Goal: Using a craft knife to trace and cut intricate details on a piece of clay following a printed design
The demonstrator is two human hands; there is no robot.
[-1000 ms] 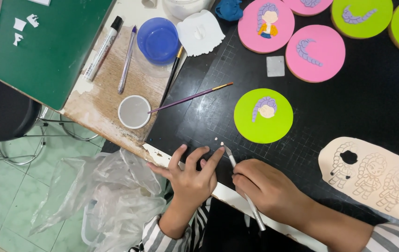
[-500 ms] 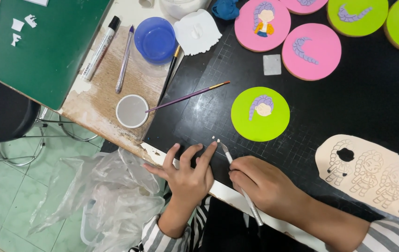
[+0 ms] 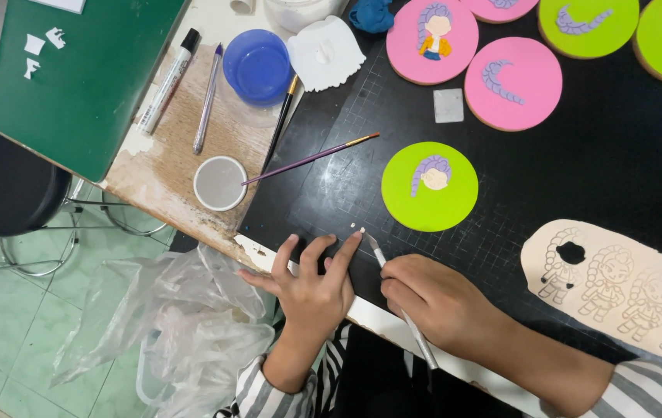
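Down at the near edge of the black cutting mat (image 3: 625, 178), the right hand (image 3: 431, 302) is closed around a thin metal sculpting tool (image 3: 400, 306). Its long axis runs diagonally: the blade tip points far and left, toward two tiny white bits (image 3: 359, 227) lying on the mat, while the handle end trails near and right, past the wrist. The left hand (image 3: 311, 286) lies flat on the mat edge just left of the tool, fingers spread apart and holding nothing, the index fingertip almost at the white bits.

Just beyond the tool tip sits a green round disc (image 3: 429, 186) bearing a small purple-haired figure. Counted, the discs come to five in view: three green, two pink (image 3: 513, 83), the far ones partly cut off by the frame. At the right lies one pale sheet (image 3: 617, 286) with outlined figures.

To the far left, one purple-handled paintbrush (image 3: 307, 159) rests its handle end on a small white cup (image 3: 219, 183), bristles pointing right. Further back stand one blue bowl (image 3: 257, 66), one marker (image 3: 168, 81) and one purple pen (image 3: 208, 97). A crumpled clear plastic bag (image 3: 184, 325) hangs near the left, beside a black stool (image 3: 6, 186).
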